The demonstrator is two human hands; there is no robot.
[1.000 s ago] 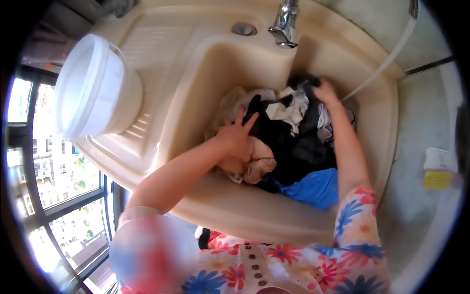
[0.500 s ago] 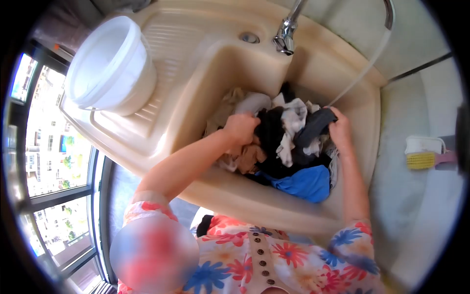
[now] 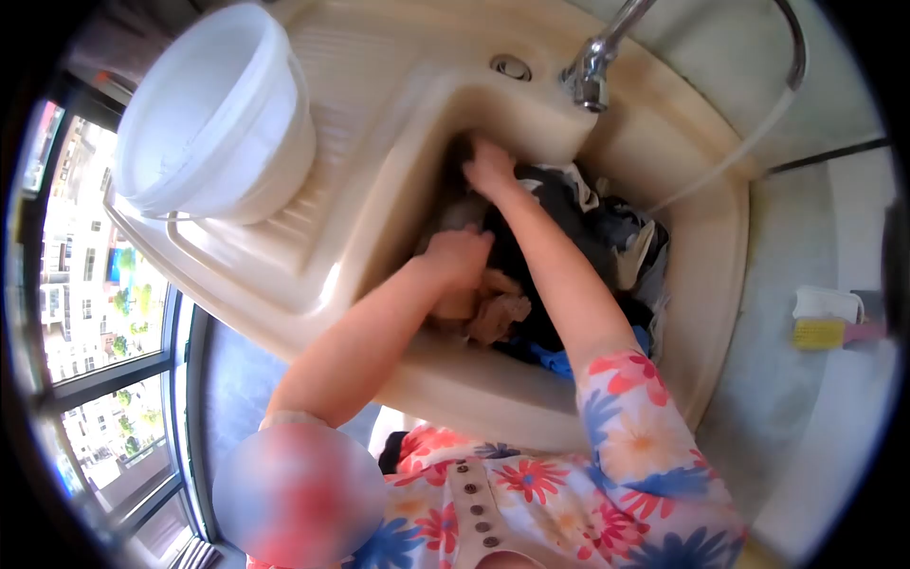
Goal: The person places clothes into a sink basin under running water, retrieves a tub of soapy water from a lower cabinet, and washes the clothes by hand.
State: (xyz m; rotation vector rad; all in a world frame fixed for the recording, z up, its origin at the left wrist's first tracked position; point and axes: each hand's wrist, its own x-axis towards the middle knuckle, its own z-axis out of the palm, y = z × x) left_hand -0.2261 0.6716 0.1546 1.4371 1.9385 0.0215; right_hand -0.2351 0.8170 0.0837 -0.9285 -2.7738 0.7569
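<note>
Both my hands are inside the beige wash sink (image 3: 716, 313), over a heap of laundry. My left hand (image 3: 460, 256) is closed at the edge of a black cloth (image 3: 531, 284), above a crumpled brown cloth (image 3: 498, 318). My right hand (image 3: 490, 169) reaches across to the basin's back left corner, its fingers curled down by a dark patch; what they grip is hidden. Dark grey cloth (image 3: 564, 204) lies under and beside my right forearm. A bit of blue cloth (image 3: 552, 358) shows near the front wall, partly behind that arm.
A white bucket (image 3: 204, 123) stands on the ribbed drainboard (image 3: 365, 104) at the left. The chrome faucet (image 3: 590, 76) hangs over the basin's back edge, with a pale hose (image 3: 725, 156) running down into it. A yellow brush (image 3: 820, 334) is at the right.
My right hand has let go of the dark grey cloth at the right and crossed to the back left corner. The heap has shifted, covering most of the blue cloth.
</note>
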